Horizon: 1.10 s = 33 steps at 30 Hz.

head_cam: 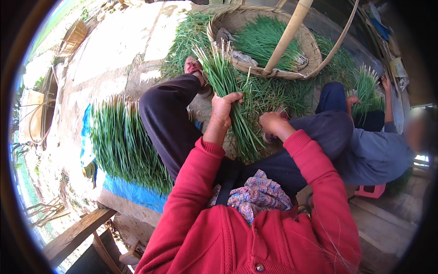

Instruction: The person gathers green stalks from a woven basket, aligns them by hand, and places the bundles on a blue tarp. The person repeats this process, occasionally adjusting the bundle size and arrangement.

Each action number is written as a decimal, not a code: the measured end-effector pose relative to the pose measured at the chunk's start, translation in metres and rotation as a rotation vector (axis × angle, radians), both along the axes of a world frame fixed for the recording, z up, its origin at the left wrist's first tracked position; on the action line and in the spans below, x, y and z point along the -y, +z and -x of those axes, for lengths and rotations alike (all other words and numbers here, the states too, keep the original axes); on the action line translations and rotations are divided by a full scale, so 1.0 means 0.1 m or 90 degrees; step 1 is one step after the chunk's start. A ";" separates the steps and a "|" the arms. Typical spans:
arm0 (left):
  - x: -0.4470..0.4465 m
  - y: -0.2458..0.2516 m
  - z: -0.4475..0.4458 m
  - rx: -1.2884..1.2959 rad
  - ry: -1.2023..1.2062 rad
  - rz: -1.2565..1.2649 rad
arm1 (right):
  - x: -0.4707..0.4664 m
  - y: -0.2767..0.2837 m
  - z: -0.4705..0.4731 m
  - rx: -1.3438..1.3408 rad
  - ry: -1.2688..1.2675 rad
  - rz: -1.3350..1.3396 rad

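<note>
My left hand (224, 106) is closed around a bunch of garlic chives (219, 76), held at a slant between my knees. Their pale root ends point up and away from me, and the green leaves hang down towards my lap. To the right of the bunch is my right hand (273, 122), apart from it and close to my right knee. Its fingers are curled, and whether they pinch a stalk is hidden. Beneath both hands, loose green leaves and trimmings (273, 94) litter the ground.
A woven bamboo basket (314, 48) with a pole handle (291, 32) holds more chives (263, 41) ahead. At left, a large stack of chives (119, 144) rests on a blue sheet (133, 191). A co-worker (376, 150) sits at right, handling another bunch (366, 89), beside a pink stool (371, 191).
</note>
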<state>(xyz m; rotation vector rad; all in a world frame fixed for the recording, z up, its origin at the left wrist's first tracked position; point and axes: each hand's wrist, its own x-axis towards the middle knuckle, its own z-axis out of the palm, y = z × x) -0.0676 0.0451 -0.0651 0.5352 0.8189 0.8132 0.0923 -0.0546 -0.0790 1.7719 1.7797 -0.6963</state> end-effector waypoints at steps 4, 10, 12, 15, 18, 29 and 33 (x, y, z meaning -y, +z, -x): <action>-0.04 -0.01 0.04 -0.011 -0.003 -0.003 | -0.01 0.18 -0.35 0.013 -0.032 0.063; 0.05 -0.04 -0.03 0.015 -0.051 0.008 | -0.30 0.72 -0.45 -0.664 -0.473 -0.435; 0.10 -0.05 -0.06 0.048 -0.102 0.020 | -0.37 0.71 -0.30 -0.725 -0.364 -0.477; 0.14 -0.06 -0.04 0.126 -0.175 0.051 | -0.42 0.67 -0.21 -0.868 -0.407 -0.395; 0.14 -0.06 0.00 0.168 -0.208 0.042 | -0.46 0.78 -0.37 -0.982 -0.595 -0.440; 0.21 -0.04 -0.04 0.193 -0.371 0.029 | -0.59 0.83 -0.34 -0.830 -0.555 -0.498; 0.15 -0.05 0.00 0.206 -0.311 0.057 | -0.51 0.87 -0.47 -0.806 -0.659 -0.439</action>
